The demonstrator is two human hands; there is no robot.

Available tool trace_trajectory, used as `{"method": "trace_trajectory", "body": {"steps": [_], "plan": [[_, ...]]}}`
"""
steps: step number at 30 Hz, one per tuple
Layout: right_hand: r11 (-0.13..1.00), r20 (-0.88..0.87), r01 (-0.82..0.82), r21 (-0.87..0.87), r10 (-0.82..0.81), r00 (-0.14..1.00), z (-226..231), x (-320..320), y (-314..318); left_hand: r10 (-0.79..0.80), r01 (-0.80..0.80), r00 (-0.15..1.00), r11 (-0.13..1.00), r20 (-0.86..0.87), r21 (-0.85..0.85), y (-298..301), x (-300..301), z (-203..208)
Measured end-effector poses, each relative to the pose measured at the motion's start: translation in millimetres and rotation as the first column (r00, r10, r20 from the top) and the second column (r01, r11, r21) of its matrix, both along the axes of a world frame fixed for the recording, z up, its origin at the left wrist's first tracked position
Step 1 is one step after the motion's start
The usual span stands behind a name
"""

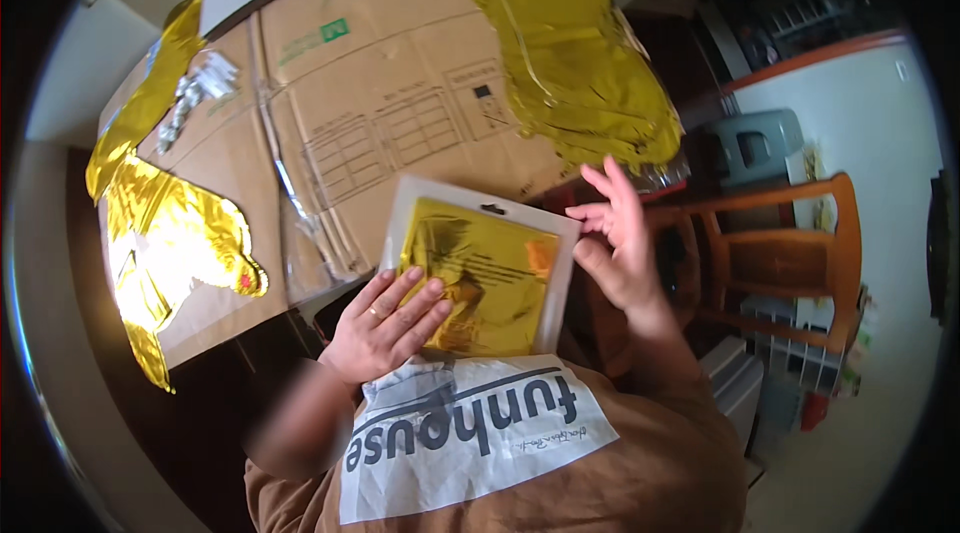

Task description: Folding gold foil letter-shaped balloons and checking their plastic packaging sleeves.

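Observation:
Close to my chest is a flat, clear-edged package with folded gold foil inside and a dark hang hole in its top edge. My left hand lies over its lower left corner with the fingers outstretched and flat; a ring is on one finger. The thumb of that hand is hidden. Beside the upper right corner, my right hand is raised with its fingers apart and nothing in it.
Cardboard covers the table. A shiny gold foil piece drapes over its left side, near small whitish items. A larger flat gold foil sheet lies at far right. A wooden chair stands right.

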State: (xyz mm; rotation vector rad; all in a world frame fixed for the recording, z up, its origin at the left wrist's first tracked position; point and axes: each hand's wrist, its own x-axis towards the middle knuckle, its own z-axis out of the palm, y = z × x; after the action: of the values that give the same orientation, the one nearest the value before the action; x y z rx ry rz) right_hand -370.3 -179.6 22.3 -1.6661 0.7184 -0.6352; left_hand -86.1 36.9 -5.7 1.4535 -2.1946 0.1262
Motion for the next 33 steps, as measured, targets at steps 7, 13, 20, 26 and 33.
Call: {"method": "trace_trajectory", "body": {"steps": [7,13,20,26,33], "plan": [[0.840,-0.621,-0.539,0.062,0.456,0.638,57.8,-117.1,-105.8,-0.344,0.381,0.923,0.875,0.171,-0.299,-105.5,-76.8,36.8],[0.676,0.347,0.718,0.166,-0.721,0.600,-25.3,-253.9,-157.9,-0.238,0.233,0.970,0.969,-0.053,-0.079,-74.7,-54.4,0.0],[0.784,-0.624,0.387,-0.486,-0.621,0.475,-239.7,-138.6,-231.4,0.016,-0.012,0.991,1.000,-0.135,0.028,-12.8,-7.9,-11.6],[0.883,-0.773,0.074,-0.463,-0.443,0.454,-274.1,-40.1,-244.2,0.283,-0.278,0.952,0.959,-0.119,0.060,23.2,15.1,3.3],[0.865,-0.751,-0.062,-0.499,-0.395,0.529,-290.6,-46.8,-202.0,0.382,-0.382,0.923,0.924,-0.044,0.011,32.1,14.5,2.1]]}}
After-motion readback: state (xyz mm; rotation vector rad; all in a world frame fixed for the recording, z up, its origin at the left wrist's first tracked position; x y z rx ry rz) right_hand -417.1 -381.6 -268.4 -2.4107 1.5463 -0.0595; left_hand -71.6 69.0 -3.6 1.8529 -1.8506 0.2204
